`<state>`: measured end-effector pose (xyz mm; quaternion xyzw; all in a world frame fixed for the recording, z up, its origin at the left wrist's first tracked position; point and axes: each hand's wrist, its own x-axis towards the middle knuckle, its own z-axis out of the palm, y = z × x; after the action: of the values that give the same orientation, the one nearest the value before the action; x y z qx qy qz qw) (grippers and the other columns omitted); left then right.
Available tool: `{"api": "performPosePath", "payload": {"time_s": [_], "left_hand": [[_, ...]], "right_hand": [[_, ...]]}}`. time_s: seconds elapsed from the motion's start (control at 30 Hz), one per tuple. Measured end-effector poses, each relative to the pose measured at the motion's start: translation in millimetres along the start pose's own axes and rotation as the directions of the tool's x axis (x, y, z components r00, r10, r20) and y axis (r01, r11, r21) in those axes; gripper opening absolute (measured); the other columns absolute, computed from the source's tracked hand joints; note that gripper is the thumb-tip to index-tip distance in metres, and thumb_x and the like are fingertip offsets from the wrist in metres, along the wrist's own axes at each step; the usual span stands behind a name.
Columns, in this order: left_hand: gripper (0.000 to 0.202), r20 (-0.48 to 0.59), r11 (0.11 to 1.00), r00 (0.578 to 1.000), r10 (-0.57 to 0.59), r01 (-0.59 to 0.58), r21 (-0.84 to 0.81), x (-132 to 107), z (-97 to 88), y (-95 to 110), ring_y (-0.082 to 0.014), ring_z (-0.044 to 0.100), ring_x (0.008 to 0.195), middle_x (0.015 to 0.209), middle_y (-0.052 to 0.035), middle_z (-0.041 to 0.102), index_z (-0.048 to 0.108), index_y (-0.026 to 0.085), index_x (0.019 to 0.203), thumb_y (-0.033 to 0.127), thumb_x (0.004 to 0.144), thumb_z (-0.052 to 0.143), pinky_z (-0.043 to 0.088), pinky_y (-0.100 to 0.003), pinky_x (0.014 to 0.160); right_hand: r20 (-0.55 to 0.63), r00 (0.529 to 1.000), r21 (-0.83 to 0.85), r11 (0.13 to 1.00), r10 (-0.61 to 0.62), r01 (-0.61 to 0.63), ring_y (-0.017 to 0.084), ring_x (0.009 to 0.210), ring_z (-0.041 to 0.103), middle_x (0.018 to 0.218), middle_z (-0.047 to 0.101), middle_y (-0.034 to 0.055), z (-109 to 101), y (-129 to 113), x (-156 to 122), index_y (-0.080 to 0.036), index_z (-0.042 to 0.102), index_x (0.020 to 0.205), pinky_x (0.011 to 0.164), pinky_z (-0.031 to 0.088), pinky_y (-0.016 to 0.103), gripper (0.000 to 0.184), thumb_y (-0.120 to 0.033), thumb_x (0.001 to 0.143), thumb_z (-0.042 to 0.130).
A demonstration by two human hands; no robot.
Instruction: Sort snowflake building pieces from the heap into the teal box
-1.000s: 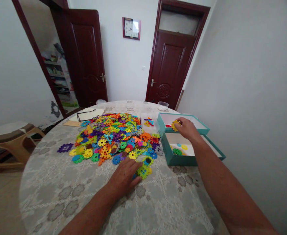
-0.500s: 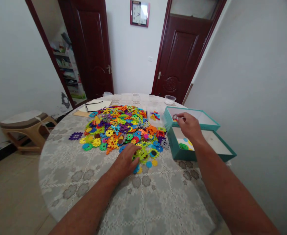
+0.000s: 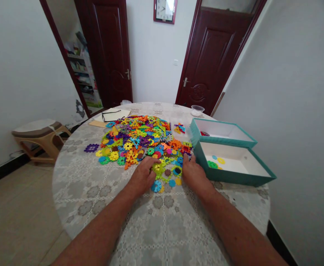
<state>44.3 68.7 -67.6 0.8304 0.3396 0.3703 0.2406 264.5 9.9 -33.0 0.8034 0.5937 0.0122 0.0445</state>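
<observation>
A heap of colourful plastic interlocking pieces (image 3: pixel 140 138), many of them flower-shaped discs, is spread over the table. My left hand (image 3: pixel 143 176) rests at its near edge, index finger stretched over a lime-green piece (image 3: pixel 158 168) and thumb apart. At the heap's right side, my right hand (image 3: pixel 194 173) reaches down with thumb and finger apart around small grey and purple pieces. Beside it stands a teal box (image 3: pixel 235 181) with a few green, yellow and blue pieces inside. Behind that, a second teal box (image 3: pixel 225 125) holds a red and a dark piece, partly hidden.
A clear tray (image 3: pixel 185 137) with a few joined pieces sits behind the heap. Black glasses (image 3: pixel 110 117) lie on paper at the back left. A clear bowl (image 3: pixel 197 109) stands at the far edge. On the floor at left is a stool (image 3: pixel 41 138).
My right hand has come out of the far box, leftward and down to the heap's right edge. My left hand stays at the near edge. The view has shifted slightly.
</observation>
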Motion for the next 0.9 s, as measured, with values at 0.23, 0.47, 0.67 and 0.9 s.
{"api": "performPosePath", "payload": {"time_s": [0.23, 0.47, 0.67, 0.9], "left_hand": [[0.051, -0.008, 0.990, 0.991, -0.132, 0.132, 0.042, 2, -4.9, 3, -0.0222, 0.067, 0.102, 0.109, -0.0061, 0.073, 0.068, 0.019, 0.123, 0.004, 0.079, 0.048, 0.051, -0.035, 0.096], [0.054, -0.036, 0.980, 0.982, -0.184, 0.186, 0.076, 3, -7.5, 3, -0.0230, 0.067, 0.091, 0.096, -0.0063, 0.072, 0.065, 0.017, 0.132, 0.008, 0.083, 0.046, 0.052, -0.035, 0.090], [0.052, -0.051, 0.985, 0.986, -0.161, 0.163, 0.053, 3, -7.6, -2, -0.0240, 0.068, 0.101, 0.110, -0.0068, 0.074, 0.067, 0.021, 0.128, 0.009, 0.083, 0.045, 0.052, -0.037, 0.096], [0.052, -0.034, 0.987, 0.987, -0.156, 0.157, 0.032, 3, -7.3, 5, -0.0239, 0.068, 0.104, 0.111, -0.0077, 0.074, 0.066, 0.019, 0.132, 0.010, 0.085, 0.045, 0.052, -0.037, 0.097]], "right_hand": [[-0.036, 0.999, -0.013, 1.000, 0.004, -0.004, 0.028, 0.093, 0.077, 0.128, 0.059, 0.0273, -4, 2, 2, -0.010, 0.053, 0.140, 0.076, 0.059, 0.035, 0.043, -0.010, 0.101, 0.037], [-0.199, 0.972, 0.184, 0.970, -0.124, 0.161, 0.027, 0.105, 0.071, 0.122, 0.068, 0.0189, -12, 13, -5, -0.014, 0.062, 0.125, 0.087, 0.055, 0.035, 0.030, -0.014, 0.102, 0.042], [-0.157, 0.934, 0.487, 0.797, -0.322, 0.357, 0.026, 0.109, 0.069, 0.117, 0.075, 0.0144, 15, 19, -1, -0.018, 0.068, 0.120, 0.095, 0.050, 0.035, 0.029, -0.015, 0.097, 0.050], [-0.178, 0.944, 0.782, 0.543, -0.277, 0.307, 0.020, 0.082, 0.065, 0.093, 0.072, 0.0055, 17, 11, 0, -0.021, 0.070, 0.121, 0.075, 0.049, 0.031, 0.029, -0.022, 0.096, 0.055]]}}
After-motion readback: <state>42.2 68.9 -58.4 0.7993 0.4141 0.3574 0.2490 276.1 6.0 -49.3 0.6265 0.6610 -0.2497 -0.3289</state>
